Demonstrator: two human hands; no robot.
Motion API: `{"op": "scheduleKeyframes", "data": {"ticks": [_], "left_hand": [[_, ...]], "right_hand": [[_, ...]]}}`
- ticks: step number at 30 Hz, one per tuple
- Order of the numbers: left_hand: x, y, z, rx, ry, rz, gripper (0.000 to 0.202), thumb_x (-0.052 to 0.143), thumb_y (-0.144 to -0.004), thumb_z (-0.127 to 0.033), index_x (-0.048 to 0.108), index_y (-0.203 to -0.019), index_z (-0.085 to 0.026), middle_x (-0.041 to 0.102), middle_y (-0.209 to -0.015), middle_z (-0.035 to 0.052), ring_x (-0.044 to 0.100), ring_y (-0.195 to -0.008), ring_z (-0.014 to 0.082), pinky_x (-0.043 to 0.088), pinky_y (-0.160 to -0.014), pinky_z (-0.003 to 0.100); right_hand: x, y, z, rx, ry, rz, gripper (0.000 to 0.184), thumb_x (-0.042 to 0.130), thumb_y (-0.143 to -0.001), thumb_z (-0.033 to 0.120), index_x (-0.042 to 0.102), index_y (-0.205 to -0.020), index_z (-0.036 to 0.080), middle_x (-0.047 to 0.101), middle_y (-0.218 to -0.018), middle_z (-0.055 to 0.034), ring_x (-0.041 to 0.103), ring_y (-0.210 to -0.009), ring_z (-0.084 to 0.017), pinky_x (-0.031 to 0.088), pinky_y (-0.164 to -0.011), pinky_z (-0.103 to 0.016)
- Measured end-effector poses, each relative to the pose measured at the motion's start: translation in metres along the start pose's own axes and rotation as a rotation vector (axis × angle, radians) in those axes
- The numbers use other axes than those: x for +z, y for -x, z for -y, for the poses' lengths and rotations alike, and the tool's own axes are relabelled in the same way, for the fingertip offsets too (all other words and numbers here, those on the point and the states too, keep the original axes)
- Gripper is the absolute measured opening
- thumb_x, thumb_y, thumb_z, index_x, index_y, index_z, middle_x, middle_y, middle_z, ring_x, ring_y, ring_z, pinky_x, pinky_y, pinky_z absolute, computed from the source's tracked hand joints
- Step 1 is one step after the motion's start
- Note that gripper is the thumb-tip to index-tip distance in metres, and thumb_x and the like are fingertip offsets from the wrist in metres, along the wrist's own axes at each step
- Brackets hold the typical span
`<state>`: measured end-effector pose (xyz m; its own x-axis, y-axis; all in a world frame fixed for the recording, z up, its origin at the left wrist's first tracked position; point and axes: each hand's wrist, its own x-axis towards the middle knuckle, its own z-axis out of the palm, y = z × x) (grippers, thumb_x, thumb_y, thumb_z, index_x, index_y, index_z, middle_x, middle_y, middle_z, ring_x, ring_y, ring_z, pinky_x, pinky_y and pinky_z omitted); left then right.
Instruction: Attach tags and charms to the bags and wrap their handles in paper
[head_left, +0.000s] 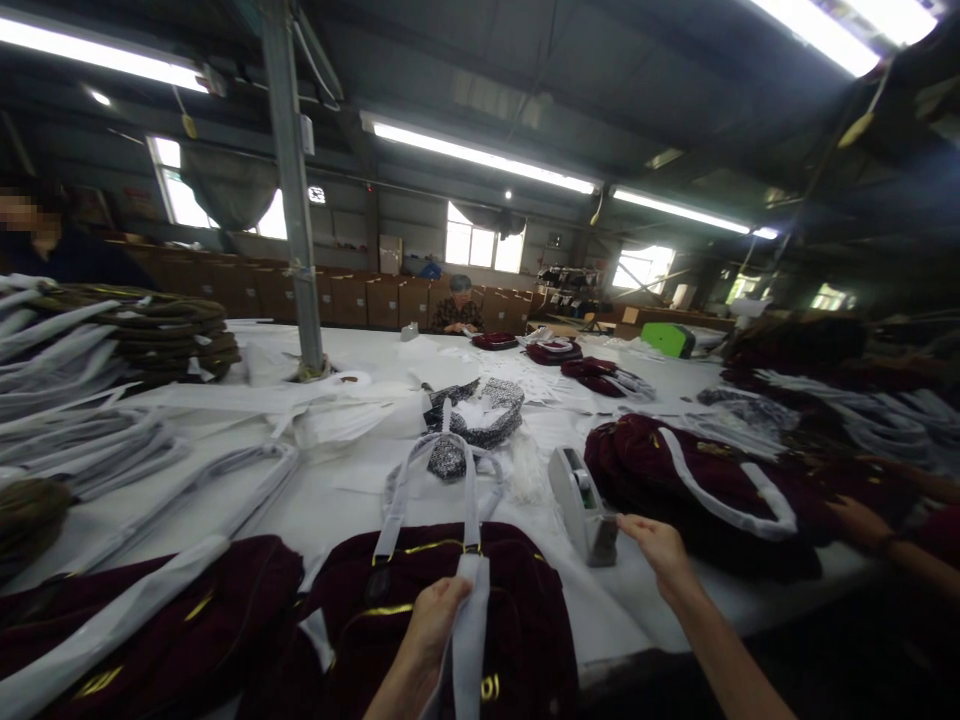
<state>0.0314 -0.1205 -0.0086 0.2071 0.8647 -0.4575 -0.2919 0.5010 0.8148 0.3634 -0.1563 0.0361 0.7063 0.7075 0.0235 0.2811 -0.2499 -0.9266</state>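
A dark maroon bag [525,600] with gold zips lies in front of me, its handles [471,490] wrapped in white sheeting and standing up. My left hand [433,622] is closed around a flat white-wrapped strap [471,610] that runs down over the bag's front. To the right, a grey tape dispenser [581,505] stands on the table. My right hand [660,552] has its thumb and fingers pinched together at the dispenser's near end; anything thin between them is too small to make out.
Another maroon bag [247,580] lies at left, below olive bags [180,330] in a stack. More maroon bags [660,470] are piled at right, near another person's hand [862,525]. A black-and-white patterned item [499,410] lies ahead. A metal post [300,250] rises from the table.
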Motion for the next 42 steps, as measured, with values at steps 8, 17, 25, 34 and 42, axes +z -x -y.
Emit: {"op": "scheduleKeyframes", "data": {"ticks": [8,17,25,34,42], "left_hand": [[-0.001,0.0,-0.001,0.012,-0.006,0.006,0.012,0.065,-0.063,-0.019,0.059,-0.056,-0.012,0.053,-0.043,-0.002,0.045,-0.04,0.01,0.035,-0.041,0.021],[-0.002,0.0,0.0,0.022,-0.015,0.024,0.015,0.069,-0.06,-0.023,0.058,-0.056,-0.014,0.052,-0.043,-0.0027,0.044,-0.04,0.0101,0.034,-0.041,0.021],[0.002,0.003,0.0,0.053,0.011,0.0,0.008,0.061,-0.062,-0.016,0.055,-0.057,-0.013,0.048,-0.042,-0.0043,0.04,-0.039,0.0073,0.031,-0.041,0.02],[0.005,0.003,0.005,0.109,0.008,-0.014,0.005,0.06,-0.062,-0.015,0.056,-0.061,-0.013,0.05,-0.044,-0.0038,0.041,-0.04,0.0076,0.031,-0.042,0.02],[0.006,0.002,0.007,0.181,0.018,-0.016,0.02,0.069,-0.058,-0.026,0.057,-0.063,-0.011,0.055,-0.049,-0.0001,0.045,-0.044,0.0098,0.034,-0.044,0.022]], "right_hand": [[0.006,0.024,-0.016,0.082,-0.084,0.079,0.036,0.069,-0.057,0.047,0.064,-0.061,0.011,0.06,-0.054,-0.0038,0.051,-0.047,-0.012,0.035,-0.041,-0.022],[0.021,0.024,-0.031,0.1,-0.181,0.058,0.043,0.069,-0.048,0.054,0.055,-0.056,0.015,0.049,-0.048,0.0025,0.041,-0.039,-0.007,0.031,-0.036,-0.02],[0.013,0.027,-0.044,0.107,-0.017,0.047,0.032,0.065,-0.053,0.048,0.055,-0.048,0.017,0.047,-0.036,0.001,0.04,-0.034,-0.012,0.031,-0.038,-0.026],[0.058,0.098,0.017,-0.231,0.116,0.575,0.036,0.052,-0.076,0.05,0.059,-0.069,0.016,0.049,-0.052,0.0033,0.043,-0.044,-0.01,0.033,-0.043,-0.021],[0.144,0.122,0.064,-0.376,0.263,0.853,0.036,0.049,-0.08,0.043,0.06,-0.064,0.013,0.052,-0.054,0.0016,0.043,-0.048,-0.009,0.03,-0.044,-0.019]]}}
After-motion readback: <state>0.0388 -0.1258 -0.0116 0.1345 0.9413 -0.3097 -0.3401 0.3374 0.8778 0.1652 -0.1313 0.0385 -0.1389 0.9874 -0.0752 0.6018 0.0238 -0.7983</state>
